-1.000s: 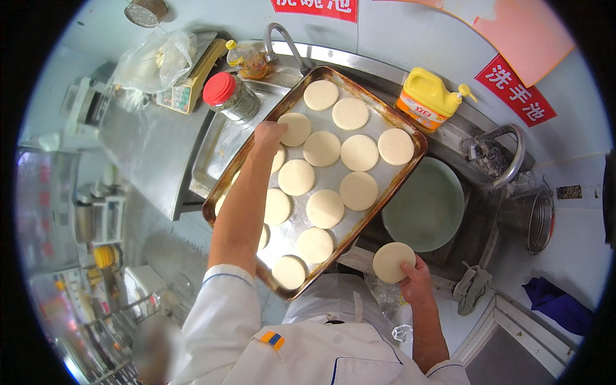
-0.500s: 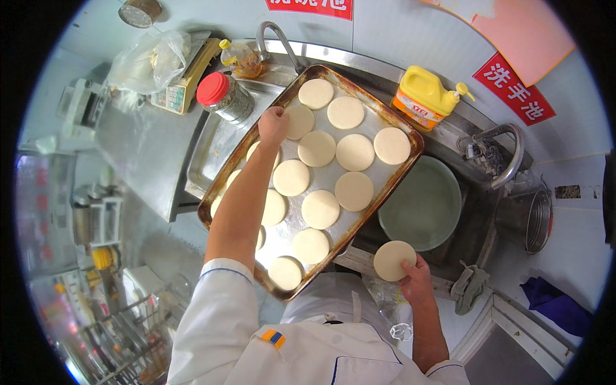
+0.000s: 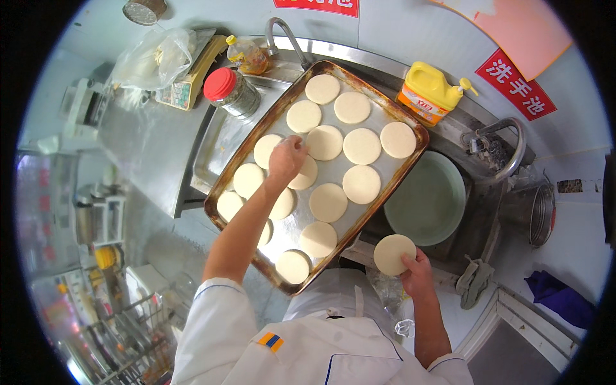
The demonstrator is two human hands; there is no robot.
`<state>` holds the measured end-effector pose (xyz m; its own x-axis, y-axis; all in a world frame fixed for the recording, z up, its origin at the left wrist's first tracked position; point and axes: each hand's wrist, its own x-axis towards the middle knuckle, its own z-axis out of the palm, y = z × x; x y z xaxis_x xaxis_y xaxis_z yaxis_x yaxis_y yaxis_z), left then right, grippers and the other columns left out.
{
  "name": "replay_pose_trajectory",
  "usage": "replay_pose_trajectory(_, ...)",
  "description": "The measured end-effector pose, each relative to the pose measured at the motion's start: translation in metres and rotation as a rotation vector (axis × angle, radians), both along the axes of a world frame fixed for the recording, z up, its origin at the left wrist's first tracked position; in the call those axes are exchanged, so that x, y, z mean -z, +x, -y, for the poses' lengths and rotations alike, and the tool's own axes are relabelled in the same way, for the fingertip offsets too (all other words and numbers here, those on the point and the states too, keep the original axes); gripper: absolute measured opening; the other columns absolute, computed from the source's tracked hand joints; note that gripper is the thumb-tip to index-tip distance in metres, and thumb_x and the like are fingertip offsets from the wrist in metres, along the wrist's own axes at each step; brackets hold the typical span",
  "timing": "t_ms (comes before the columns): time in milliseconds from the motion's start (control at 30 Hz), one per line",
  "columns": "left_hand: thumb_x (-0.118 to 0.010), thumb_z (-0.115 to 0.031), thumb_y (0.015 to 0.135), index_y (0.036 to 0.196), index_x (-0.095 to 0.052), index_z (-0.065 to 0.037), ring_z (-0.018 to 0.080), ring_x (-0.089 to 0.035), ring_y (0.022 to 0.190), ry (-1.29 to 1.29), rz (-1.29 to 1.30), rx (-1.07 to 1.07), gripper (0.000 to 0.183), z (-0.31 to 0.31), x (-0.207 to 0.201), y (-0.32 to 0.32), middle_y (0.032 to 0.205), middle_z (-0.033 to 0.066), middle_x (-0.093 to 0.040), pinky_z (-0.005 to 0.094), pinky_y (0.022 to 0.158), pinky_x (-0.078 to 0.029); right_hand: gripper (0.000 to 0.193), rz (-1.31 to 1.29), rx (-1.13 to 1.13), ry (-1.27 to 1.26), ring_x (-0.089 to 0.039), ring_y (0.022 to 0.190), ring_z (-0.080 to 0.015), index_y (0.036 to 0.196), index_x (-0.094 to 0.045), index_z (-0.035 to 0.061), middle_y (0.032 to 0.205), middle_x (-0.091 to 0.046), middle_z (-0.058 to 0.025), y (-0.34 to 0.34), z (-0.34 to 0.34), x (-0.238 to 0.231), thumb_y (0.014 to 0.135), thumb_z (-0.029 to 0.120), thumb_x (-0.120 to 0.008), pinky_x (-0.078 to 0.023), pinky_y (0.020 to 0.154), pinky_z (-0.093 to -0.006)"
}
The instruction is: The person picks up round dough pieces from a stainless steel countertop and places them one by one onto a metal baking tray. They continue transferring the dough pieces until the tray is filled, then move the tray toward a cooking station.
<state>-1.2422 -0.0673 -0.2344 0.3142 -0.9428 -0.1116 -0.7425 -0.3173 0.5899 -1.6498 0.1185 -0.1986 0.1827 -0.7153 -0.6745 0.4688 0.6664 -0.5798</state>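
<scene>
A browned metal baking tray [image 3: 385, 189] lies tilted across the sinks, bearing several pale, flat dough rounds [image 3: 361, 146]. Over the tray's left half hovers my left hand [image 3: 287, 158], its fingers drawn together with nothing visible in them. Its fingertips are by the left edge of one dough round [image 3: 325, 142], and the hand partly covers another just below; whether it touches either I cannot tell. To the right of the tray's near corner, my right hand [image 3: 418, 271] pinches a single dough round [image 3: 394, 255] by its edge, thumb on top.
A basin of water [image 3: 427, 202] sits in the right sink, behind it a yellow pump jug [image 3: 428, 93]. At left are a red-lidded jar [image 3: 232, 93], a faucet [image 3: 287, 40], a scale [image 3: 192, 77] and a steel counter [image 3: 144, 147]. A grey cloth [image 3: 475, 281] hangs at the sink's front edge.
My left hand has come off the tray's upper left rim and moved down and right over the dough rounds. The right hand still holds its dough round in about the same place.
</scene>
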Motion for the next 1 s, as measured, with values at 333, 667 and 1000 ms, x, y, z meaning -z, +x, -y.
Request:
replay_pose_trajectory(333, -0.071, -0.029, 0.085, 0.103, -0.071, 0.002, 0.0346, -0.071, 0.087, 0.013, -0.165, 0.024, 0.036, -0.001, 0.005, 0.016, 0.093, 0.0197, -0.074, 0.042, 0.079, -0.055, 0.034, 0.037, -0.018, -0.055, -0.068, 0.108, -0.0227, 0.126, -0.061, -0.0001, 0.119, -0.069, -0.0108, 0.019, -0.008, -0.007, 0.093, 0.007, -0.067, -0.054, 0.096, -0.0392)
replay_pose_trajectory(667, -0.072, -0.029, 0.088, 0.11, -0.069, 0.002, 0.0354, -0.07, 0.096, 0.069, -0.057, 0.022, 0.038, -0.105, -0.013, 0.049, 0.103, 0.0216, -0.072, 0.0424, 0.085, -0.054, 0.036, 0.024, -0.053, -0.034, -0.068, 0.109, -0.0239, 0.128, -0.06, 0.001, 0.121, -0.069, -0.0108, 0.035, -0.021, -0.007, 0.094, 0.009, -0.066, -0.055, 0.096, -0.041)
replay_pose_trajectory(1000, -0.069, -0.026, 0.088, 0.118, -0.063, 0.005, 0.0436, -0.064, 0.106, -0.083, 0.173, -0.175, 0.044, -0.079, 0.008, 0.072, 0.116, 0.0284, -0.064, 0.0488, 0.092, -0.052, 0.038, 0.004, -0.132, -0.065, -0.066, 0.113, -0.0252, 0.131, -0.058, 0.0, 0.124, -0.068, -0.0116, 0.055, -0.021, -0.015, 0.094, 0.009, -0.063, -0.053, 0.099, -0.0417)
